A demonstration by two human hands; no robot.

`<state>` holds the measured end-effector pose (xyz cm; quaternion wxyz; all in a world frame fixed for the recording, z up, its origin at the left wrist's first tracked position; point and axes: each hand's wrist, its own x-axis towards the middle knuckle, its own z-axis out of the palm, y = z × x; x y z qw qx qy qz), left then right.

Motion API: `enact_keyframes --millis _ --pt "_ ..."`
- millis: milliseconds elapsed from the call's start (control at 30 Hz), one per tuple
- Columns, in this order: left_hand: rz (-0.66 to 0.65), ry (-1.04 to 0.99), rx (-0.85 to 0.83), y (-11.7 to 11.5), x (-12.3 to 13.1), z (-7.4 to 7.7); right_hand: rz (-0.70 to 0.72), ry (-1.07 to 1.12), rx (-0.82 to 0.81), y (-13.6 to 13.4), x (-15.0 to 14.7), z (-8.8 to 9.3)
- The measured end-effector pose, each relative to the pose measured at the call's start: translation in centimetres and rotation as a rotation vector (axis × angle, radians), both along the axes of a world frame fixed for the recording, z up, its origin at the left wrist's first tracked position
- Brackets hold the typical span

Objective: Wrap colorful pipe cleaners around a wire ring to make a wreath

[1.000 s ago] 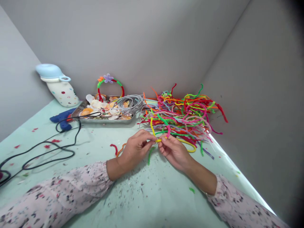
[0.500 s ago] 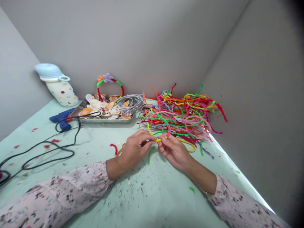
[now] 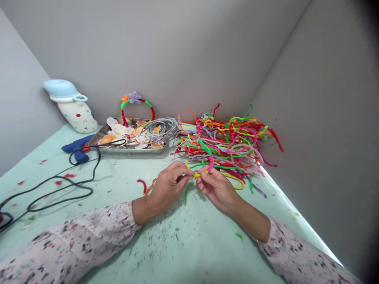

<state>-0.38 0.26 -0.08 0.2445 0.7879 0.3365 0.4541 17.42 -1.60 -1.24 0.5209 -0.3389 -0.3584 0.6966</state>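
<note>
My left hand (image 3: pixel 169 185) and my right hand (image 3: pixel 217 188) meet over the pale green table (image 3: pixel 183 244), fingertips pinched together. Between them they hold a yellow pipe cleaner (image 3: pixel 197 174) whose long end loops to the right on the table. A pink pipe cleaner (image 3: pixel 211 162) curls up from my right fingers, and a green one (image 3: pixel 187 191) hangs below the hands. Just behind lies a big tangled pile of coloured pipe cleaners (image 3: pixel 227 144).
A metal tray (image 3: pixel 124 149) of seashells with grey wire coils stands at the back, a decorated headband (image 3: pixel 136 101) behind it. A blue glue gun (image 3: pixel 77 146) with its black cord (image 3: pixel 59 185) lies left, near a white spotted jug (image 3: pixel 74 106). Scraps litter the table. Grey walls enclose the corner.
The free end of the yellow pipe cleaner has come down from upright to low beside my left fingers. The hands have stayed in place.
</note>
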Motion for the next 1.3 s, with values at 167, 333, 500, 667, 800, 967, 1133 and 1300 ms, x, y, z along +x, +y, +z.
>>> enact_keyframes --millis 167,333,500,667,800,967,1133,1300 --pt "0.028 0.017 -0.008 -0.04 0.04 0.12 -0.009 -0.035 0.013 0.02 -0.04 0.05" --pt "0.04 0.055 -0.038 -0.1 0.09 0.24 -0.002 -0.04 0.029 0.07 -0.06 0.08" --pt "0.032 0.088 -0.043 -0.04 0.09 0.29 -0.001 -0.056 0.055 -0.03 -0.14 0.11" --pt "0.029 0.097 -0.039 -0.03 0.07 0.3 -0.008 -0.066 0.07 -0.1 -0.14 0.15" --pt "0.005 0.035 -0.008 -0.09 0.03 0.18 -0.019 -0.065 0.074 -0.12 -0.16 0.14" --pt "0.017 0.033 -0.012 -0.09 -0.01 0.02 -0.028 -0.062 0.076 -0.14 -0.21 0.11" --pt "0.006 0.035 -0.001 -0.05 0.0 -0.05 -0.028 -0.056 0.075 -0.14 -0.22 0.06" --pt "0.004 0.027 -0.018 -0.02 -0.03 -0.07 -0.031 -0.065 0.079 -0.19 -0.2 -0.01"
